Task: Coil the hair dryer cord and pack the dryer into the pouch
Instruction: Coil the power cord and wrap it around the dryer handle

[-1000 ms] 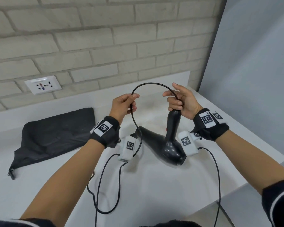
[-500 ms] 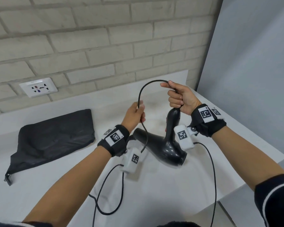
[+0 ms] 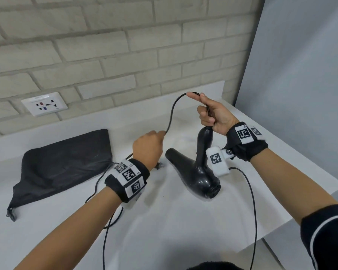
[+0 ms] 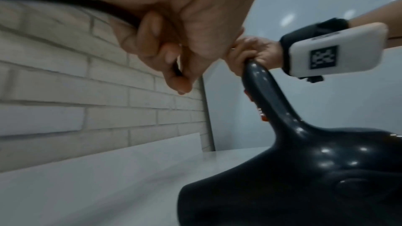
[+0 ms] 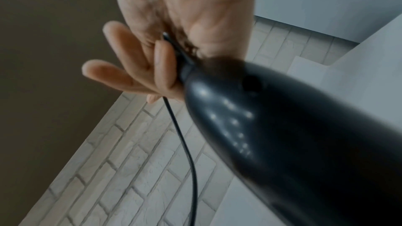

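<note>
The glossy black hair dryer (image 3: 195,176) (image 4: 304,174) (image 5: 282,135) stands on its body on the white counter (image 3: 164,221), handle pointing up. My right hand (image 3: 211,115) (image 5: 152,54) grips the top of the handle together with the cord (image 3: 172,112) where it leaves it. The cord arcs up over that hand and down to my left hand (image 3: 148,147) (image 4: 169,40), which pinches it just left of the dryer's nozzle. More cord trails off the counter's front edge. The black pouch (image 3: 64,162) lies flat at the left.
A brick wall with a white socket plate (image 3: 44,103) runs behind the counter. A grey panel (image 3: 300,94) stands at the right, beside the counter's right edge. Slack cord hangs past the front edge on both sides of the dryer.
My left hand has slid down along the cord, from level with the right hand to low beside the dryer's nozzle. The loop above has opened into a long arc. The right hand keeps its hold.
</note>
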Available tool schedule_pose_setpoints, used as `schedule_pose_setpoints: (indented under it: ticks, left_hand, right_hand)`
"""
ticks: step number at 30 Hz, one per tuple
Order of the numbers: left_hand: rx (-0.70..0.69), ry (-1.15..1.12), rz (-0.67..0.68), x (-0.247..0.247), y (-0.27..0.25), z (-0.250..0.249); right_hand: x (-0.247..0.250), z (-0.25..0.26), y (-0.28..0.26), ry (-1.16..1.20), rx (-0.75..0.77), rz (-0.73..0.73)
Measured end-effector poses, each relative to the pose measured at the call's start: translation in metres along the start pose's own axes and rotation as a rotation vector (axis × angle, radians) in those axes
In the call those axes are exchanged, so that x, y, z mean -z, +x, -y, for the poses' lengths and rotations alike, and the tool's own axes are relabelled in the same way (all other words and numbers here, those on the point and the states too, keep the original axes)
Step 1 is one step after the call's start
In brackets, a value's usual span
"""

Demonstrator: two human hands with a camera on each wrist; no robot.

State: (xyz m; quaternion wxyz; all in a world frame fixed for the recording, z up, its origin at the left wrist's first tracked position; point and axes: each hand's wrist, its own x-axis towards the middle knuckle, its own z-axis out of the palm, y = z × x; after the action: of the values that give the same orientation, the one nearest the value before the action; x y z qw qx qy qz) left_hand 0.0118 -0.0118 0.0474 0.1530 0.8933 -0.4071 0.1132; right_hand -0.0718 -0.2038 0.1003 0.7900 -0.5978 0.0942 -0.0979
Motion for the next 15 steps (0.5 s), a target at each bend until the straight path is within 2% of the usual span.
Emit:
schedule_pose_setpoints:
  ticks: [2, 6, 12, 15]
  left_hand:
    - [-0.100, 0.093, 0.006, 0.002, -0.003, -0.014]
    - [-0.207, 0.228, -0.001, 0.012, -0.001, -0.040]
    - [-0.359, 0.201, -0.055, 0.029, -0.001, -0.063]
    - [-0.445, 0.122, -0.069, 0.027, -0.001, -0.064]
  right_hand:
    - [-0.001, -0.001, 0.001, -0.010, 0.000, 0.012]
    - [-0.003, 0.001, 0.001, -0.033, -0.019, 0.048]
    - [-0.004, 0.007, 0.000, -0.034, -0.098, 0.140]
    - [-0.008, 0.007, 0.003, -0.081, -0.087, 0.107]
